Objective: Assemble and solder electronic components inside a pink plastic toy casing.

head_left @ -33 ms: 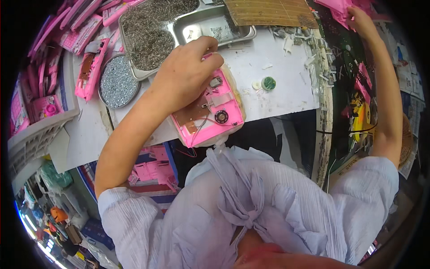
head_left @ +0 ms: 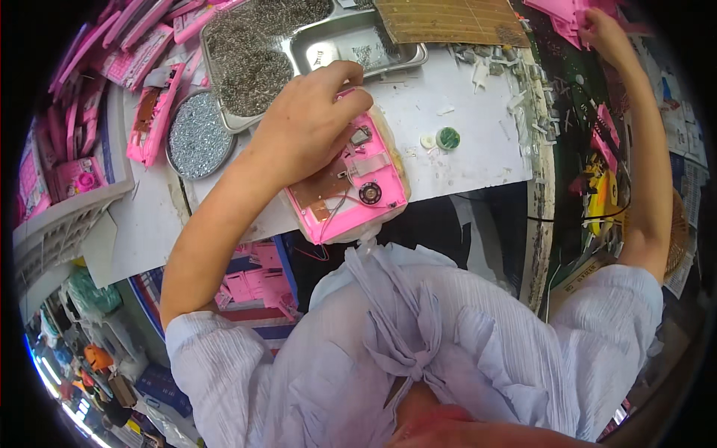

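My left hand (head_left: pixel 314 127) lies on top of an open pink plastic casing (head_left: pixel 362 198) at the near edge of the white table (head_left: pixel 478 160) and grips its far end. Inside the casing I see a brown circuit board, thin wires and a small round black speaker. My right arm is stretched far out to the upper right. There my right hand (head_left: pixel 606 36) closes its fingers on a pink part in a pile of pink plastic parts (head_left: pixel 562 12).
A metal tray (head_left: pixel 351 46) heaped with small metal pieces stands behind the casing. Left of it sit a round tin of silver screws (head_left: pixel 198 136) and more pink casings (head_left: pixel 149 123). A green disc (head_left: pixel 448 138), a brown slatted mat (head_left: pixel 448 19) and a white basket (head_left: pixel 60 224) are nearby.
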A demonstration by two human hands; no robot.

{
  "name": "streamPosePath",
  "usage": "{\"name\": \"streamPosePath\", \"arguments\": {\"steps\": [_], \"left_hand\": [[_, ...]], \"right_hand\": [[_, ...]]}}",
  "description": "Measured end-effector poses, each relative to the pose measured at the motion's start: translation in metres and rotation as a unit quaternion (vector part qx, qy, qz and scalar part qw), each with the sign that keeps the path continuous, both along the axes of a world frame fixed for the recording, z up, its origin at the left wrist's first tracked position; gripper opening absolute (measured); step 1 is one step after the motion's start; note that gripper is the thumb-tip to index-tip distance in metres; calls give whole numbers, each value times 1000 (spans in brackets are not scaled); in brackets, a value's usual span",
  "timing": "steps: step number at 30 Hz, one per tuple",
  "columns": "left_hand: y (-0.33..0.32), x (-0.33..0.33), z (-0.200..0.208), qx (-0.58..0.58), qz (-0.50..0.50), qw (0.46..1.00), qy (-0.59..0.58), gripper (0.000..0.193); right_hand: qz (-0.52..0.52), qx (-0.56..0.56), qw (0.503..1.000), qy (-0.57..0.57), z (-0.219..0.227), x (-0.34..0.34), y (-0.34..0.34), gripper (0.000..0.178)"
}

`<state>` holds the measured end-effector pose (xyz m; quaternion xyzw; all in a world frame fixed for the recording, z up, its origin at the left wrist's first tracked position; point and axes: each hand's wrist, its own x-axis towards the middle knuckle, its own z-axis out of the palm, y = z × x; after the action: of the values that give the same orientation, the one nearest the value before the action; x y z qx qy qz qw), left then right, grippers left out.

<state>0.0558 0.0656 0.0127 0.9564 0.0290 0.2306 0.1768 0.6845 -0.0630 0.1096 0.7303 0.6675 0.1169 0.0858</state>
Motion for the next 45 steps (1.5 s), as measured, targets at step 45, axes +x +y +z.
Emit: {"name": "streamPosePath", "arguments": {"steps": [45], "left_hand": [[-89, -67, -7, -353, 348, 867, -43, 75]], "right_hand": [[12, 24, 835, 549, -103, -467, -61, 41]]}}
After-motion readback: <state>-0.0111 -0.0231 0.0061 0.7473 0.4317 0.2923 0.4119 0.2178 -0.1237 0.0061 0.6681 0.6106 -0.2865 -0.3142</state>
